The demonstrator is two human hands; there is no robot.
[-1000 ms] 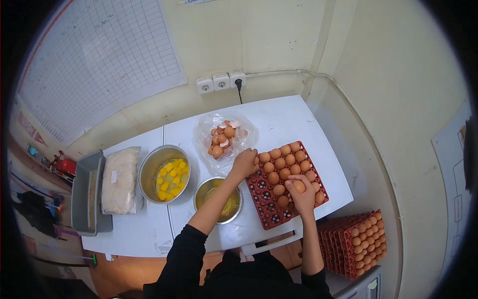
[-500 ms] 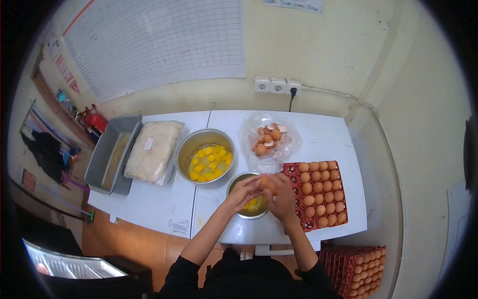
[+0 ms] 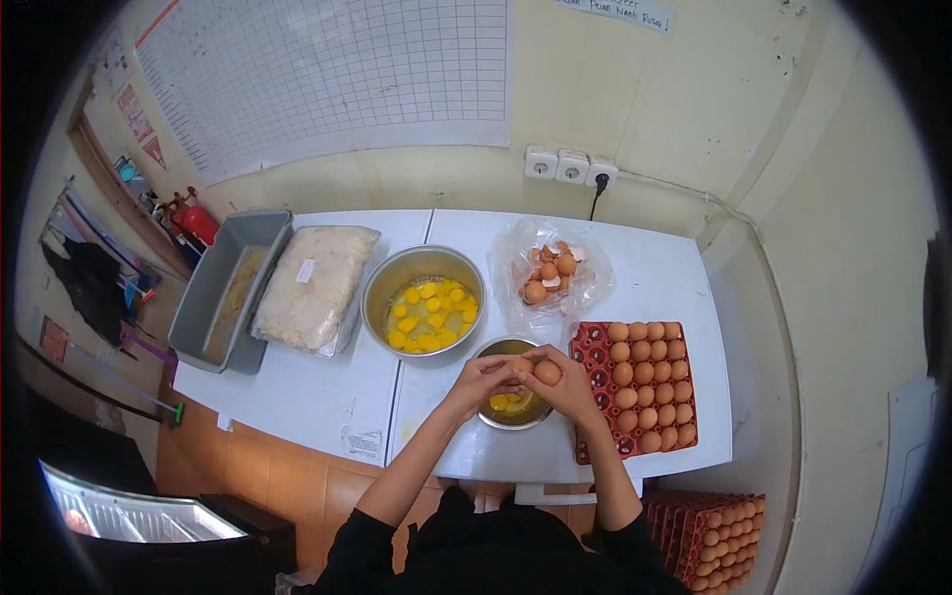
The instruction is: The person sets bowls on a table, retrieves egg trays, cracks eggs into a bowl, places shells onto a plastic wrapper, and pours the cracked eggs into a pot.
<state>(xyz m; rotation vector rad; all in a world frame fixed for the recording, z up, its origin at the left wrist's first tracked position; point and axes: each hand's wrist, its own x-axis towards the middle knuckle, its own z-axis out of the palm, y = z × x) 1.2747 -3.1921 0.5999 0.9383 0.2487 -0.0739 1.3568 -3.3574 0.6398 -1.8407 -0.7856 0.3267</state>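
Over the small metal bowl (image 3: pixel 511 417), which has yolks and egg white in it, both hands are close together. My left hand (image 3: pixel 483 383) is closed on a brown egg (image 3: pixel 520 368). My right hand (image 3: pixel 570 389) holds another brown egg (image 3: pixel 547 373) right beside it. Whether either shell is cracked cannot be made out. Just to the right lies the red egg tray (image 3: pixel 585 391), its left cups without eggs and the others filled with brown eggs. Behind the hands is a clear plastic bag (image 3: pixel 511 266) with broken shells (image 3: pixel 536 292).
Left of the small bowl stands a larger metal bowl (image 3: pixel 377 288) with many yolks. Further left are a wrapped pale package (image 3: pixel 312 288) and a grey bin (image 3: pixel 208 307). More egg trays (image 3: pixel 674 535) are stacked low at the right. A plug sits in the wall sockets (image 3: pixel 572 167).
Both hands have moved left from the egg tray to above the small bowl, bringing eggs with them. The camera view has shifted, and more yolk shows in the small bowl.
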